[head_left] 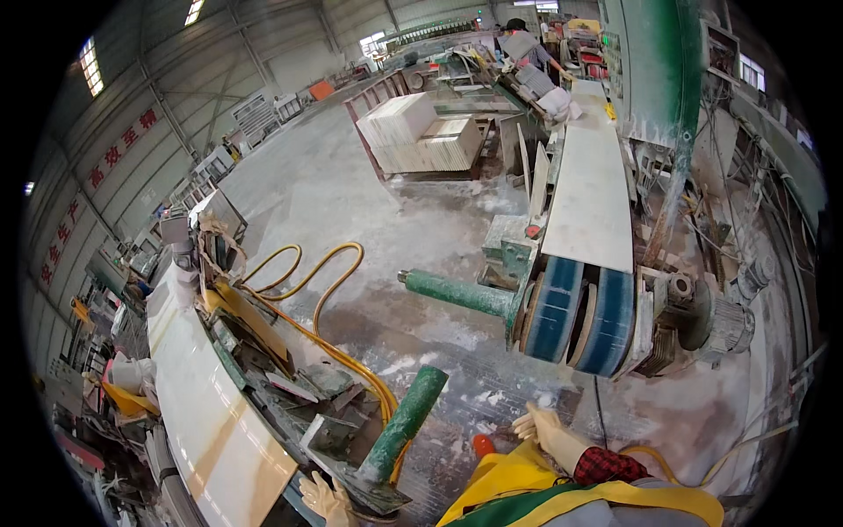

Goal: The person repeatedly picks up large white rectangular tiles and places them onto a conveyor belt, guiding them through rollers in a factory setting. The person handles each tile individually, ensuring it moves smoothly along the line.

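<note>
**A:** At the lower edge of the view, we see our left hand (pixel 323 499), in a pale glove, just beside the base of the green roller (pixel 402 425) that sticks out from the left machine. The fingers are spread; they grasp nothing.

**B:** And the right hand (pixel 543 429)?

**A:** It is also gloved, and it hangs loose above the dusty floor (pixel 351 193), with the fingers relaxed. That grip is released too. A red checked cuff and a yellow apron (pixel 518 479) show under it.

**B:** Where is the slab (pixel 211 413) then?

**A:** It lies flat on the left machine, a long pale piece of stone, just left of our left hand. A second slab (pixel 590 189) lies on the belt machine across the aisle, above the blue rollers (pixel 580 316).

**B:** How will the near slab handle, do we think?

**A:** We judge it heavy and very stiff, but brittle: a thin polished stone may crack if one end hangs free, and the corners chip easily. The face looks smooth, and with the white dust it may be slippery in gloves.

**B:** So where do we take hold?

**A:** On the long edges, one hand each side, not on the face. The yellow hose (pixel 329 347) on the floor is near our feet; we should mind it.
</note>
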Available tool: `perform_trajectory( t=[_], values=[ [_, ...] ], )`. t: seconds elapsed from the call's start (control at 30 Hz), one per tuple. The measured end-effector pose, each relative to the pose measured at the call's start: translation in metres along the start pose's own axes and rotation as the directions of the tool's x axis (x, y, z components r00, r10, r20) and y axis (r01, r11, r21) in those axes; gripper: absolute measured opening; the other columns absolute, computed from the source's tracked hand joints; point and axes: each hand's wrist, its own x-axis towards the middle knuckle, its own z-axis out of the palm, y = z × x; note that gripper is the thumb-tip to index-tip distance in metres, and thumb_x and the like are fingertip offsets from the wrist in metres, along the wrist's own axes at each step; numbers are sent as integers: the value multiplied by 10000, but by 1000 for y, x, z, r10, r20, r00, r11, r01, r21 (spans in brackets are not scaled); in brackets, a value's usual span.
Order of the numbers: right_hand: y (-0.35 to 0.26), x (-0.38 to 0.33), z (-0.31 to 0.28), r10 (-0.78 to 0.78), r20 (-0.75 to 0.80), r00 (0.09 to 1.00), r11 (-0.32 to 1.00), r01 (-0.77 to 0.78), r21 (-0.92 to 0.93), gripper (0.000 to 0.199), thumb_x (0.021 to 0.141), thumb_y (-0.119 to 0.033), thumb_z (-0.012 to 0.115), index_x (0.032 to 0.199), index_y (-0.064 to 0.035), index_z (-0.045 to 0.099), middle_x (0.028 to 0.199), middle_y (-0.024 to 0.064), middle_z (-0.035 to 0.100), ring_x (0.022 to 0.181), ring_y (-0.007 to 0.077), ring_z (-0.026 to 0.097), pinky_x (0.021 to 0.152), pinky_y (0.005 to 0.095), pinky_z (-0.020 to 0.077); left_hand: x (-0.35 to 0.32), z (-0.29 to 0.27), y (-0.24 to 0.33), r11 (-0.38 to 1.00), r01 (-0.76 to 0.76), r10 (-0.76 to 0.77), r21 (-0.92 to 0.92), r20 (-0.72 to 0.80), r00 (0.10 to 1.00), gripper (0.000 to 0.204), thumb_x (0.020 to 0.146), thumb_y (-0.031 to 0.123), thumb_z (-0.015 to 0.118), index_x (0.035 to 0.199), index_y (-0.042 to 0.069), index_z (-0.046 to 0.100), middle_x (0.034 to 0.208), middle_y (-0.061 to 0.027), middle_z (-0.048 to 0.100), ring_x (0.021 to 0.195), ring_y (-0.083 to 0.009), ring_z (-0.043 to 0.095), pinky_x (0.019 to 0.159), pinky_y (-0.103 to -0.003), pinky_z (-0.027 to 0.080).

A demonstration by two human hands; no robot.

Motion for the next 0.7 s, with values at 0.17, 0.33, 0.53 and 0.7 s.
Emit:
perform_trajectory(
  t=[0.17, 0.33, 0.53, 0.7],
  values=[
    [10, -36, 22, 27, 84, 996, 993, -17, -119, 676, 1184, -493, 485, 974, 27, 862, 813, 149, 816, 563, 204, 703, 500, 276, 540, -5, 9, 10, 990, -99, 92, -100, -70, 993, 770, 1035, 499, 689, 1687, 173, 442, 1756, -343, 317, 1605, -531, 322, 1273, -666, 252],
    [48, -24, 40, -47, 407, 912, 997, 69, -38, 649, 1181, -486, 491, 1040, 37, 848, 827, 159, 818, 600, 219, 735, 534, 295, 584, 0, 8, 9, 977, -90, 85, -194, -37, 996, 731, 997, 526, 733, 1622, 202, 536, 1739, -362, 335, 1579, -562, 339, 1247, -695, 263],
    [56, -79, 151, -12, 320, 947, 961, 99, -257, 672, 1181, -489, 477, 1040, 69, 823, 851, 180, 820, 632, 235, 752, 572, 320, 609, -9, -65, -18, 757, -397, 437, -519, -50, 898, 474, 988, 288, 750, 1412, 86, 691, 1561, -305, 561, 1382, -494, 544, 1088, -593, 452],
    [82, -135, 283, -55, 383, 922, 934, 183, -307, 700, 1177, -524, 472, 994, 57, 816, 804, 189, 802, 607, 266, 735, 544, 333, 583, -27, -78, -116, 372, -648, 496, -665, -447, 744, 371, 982, 52, 716, 1353, 63, 722, 1373, -229, 697, 1287, -447, 635, 1129, -560, 472]
  ],
)
